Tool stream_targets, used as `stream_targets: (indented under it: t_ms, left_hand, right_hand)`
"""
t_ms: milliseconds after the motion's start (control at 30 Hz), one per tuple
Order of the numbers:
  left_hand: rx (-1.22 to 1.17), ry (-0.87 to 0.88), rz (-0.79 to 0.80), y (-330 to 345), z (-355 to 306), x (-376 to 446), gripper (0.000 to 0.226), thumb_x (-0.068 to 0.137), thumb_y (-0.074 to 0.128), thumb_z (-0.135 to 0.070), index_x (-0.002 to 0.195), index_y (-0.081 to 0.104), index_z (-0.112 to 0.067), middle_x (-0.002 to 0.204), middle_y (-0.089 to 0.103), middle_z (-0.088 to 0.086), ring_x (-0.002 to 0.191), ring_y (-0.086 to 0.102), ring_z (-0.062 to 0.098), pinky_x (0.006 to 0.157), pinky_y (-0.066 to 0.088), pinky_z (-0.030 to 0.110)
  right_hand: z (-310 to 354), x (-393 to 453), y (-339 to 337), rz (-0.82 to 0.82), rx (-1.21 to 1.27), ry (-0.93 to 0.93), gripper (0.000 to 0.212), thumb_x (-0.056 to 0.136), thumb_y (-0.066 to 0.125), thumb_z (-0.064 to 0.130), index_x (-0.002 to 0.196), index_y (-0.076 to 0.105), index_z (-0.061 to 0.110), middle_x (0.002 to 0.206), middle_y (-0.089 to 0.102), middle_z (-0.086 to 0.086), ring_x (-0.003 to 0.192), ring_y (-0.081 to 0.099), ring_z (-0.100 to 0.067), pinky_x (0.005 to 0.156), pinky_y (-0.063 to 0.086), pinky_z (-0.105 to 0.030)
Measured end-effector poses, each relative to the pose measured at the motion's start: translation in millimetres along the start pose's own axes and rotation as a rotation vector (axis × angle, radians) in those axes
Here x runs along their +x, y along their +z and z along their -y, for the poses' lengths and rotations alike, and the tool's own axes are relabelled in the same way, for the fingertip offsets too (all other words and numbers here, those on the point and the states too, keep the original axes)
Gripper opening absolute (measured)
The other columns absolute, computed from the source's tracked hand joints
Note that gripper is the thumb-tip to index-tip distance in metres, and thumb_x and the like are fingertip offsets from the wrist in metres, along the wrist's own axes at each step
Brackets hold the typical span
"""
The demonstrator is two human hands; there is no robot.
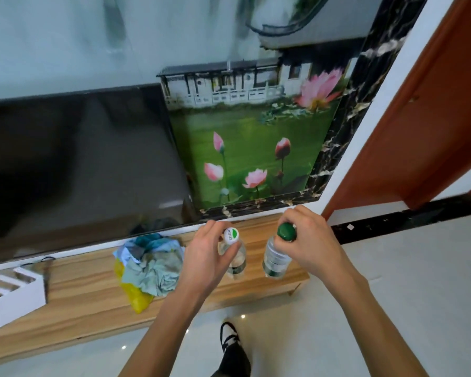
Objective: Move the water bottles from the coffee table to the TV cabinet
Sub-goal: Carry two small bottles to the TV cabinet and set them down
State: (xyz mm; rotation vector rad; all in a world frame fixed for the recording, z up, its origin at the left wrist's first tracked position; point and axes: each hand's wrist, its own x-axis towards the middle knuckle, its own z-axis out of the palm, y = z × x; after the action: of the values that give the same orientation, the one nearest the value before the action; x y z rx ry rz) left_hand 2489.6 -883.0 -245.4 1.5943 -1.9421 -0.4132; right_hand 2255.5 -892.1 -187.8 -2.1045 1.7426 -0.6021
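Two clear water bottles stand upright side by side on the right end of the wooden TV cabinet [87, 292]. The left bottle [238, 263] has a white cap with a green mark, and my left hand [210, 254] grips it around the neck just below the cap. The right bottle [276, 261] has a dark green cap, and my right hand [310, 240] holds it at the cap and neck. Both bottle bases rest on the cabinet top near its front edge. The coffee table is out of view.
A pile of crumpled cloths on a yellow bag [147, 268] lies just left of the bottles. A large black TV [79, 170] stands behind. A white box [8, 295] sits at the far left. The cabinet's right end [302, 278] is close to the right bottle; glossy floor below.
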Motion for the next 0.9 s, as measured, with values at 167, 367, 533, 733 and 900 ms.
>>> stream_targets:
  t_ms: [167, 367, 533, 733, 900]
  left_hand:
    - [-0.016, -0.084, 0.028, 16, 42, 57, 0.029, 0.092, 0.07, -0.048, 0.115, 0.062, -0.032, 0.101, 0.056, -0.019, 0.092, 0.057, 0.005, 0.075, 0.045, 0.023]
    - [-0.009, -0.143, 0.072, 52, 89, 105, 0.03, 0.091, 0.075, -0.037, 0.117, 0.064, -0.027, 0.107, 0.063, -0.009, 0.1, 0.062, 0.017, 0.08, 0.051, 0.035]
    - [0.015, -0.21, 0.064, 103, 127, 126, 0.031, 0.092, 0.075, -0.03, 0.12, 0.066, -0.021, 0.11, 0.065, -0.002, 0.104, 0.064, 0.026, 0.082, 0.053, 0.041]
    - [0.003, -0.26, 0.011, 188, 187, 123, 0.034, 0.092, 0.075, -0.022, 0.125, 0.063, -0.021, 0.115, 0.065, -0.002, 0.102, 0.063, 0.021, 0.078, 0.051, 0.033]
    - [0.0, -0.322, -0.035, 252, 232, 118, 0.034, 0.093, 0.071, -0.024, 0.127, 0.065, -0.02, 0.117, 0.065, -0.004, 0.102, 0.066, 0.02, 0.078, 0.054, 0.031]
  right_hand:
    - [-10, 66, 29, 0.027, 0.007, 0.027, 0.017, 0.079, 0.074, 0.026, 0.087, 0.059, 0.023, 0.089, 0.053, 0.006, 0.081, 0.053, -0.016, 0.067, 0.045, -0.032]
    - [-25, 131, 74, 0.066, -0.003, 0.063, 0.024, 0.08, 0.079, 0.026, 0.095, 0.06, 0.021, 0.097, 0.052, 0.005, 0.086, 0.055, -0.017, 0.072, 0.05, -0.034]
    - [-53, 176, 124, 0.077, -0.004, 0.066, 0.026, 0.08, 0.079, 0.026, 0.098, 0.061, 0.019, 0.1, 0.054, 0.004, 0.087, 0.059, -0.018, 0.074, 0.054, -0.039]
    - [-108, 211, 217, 0.173, 0.039, 0.056, 0.029, 0.081, 0.079, 0.029, 0.097, 0.056, 0.025, 0.103, 0.048, 0.012, 0.088, 0.057, -0.014, 0.073, 0.056, -0.038]
    - [-151, 226, 287, 0.199, 0.048, 0.011, 0.026, 0.082, 0.08, 0.027, 0.096, 0.059, 0.022, 0.102, 0.052, 0.009, 0.083, 0.057, -0.012, 0.066, 0.051, -0.03]
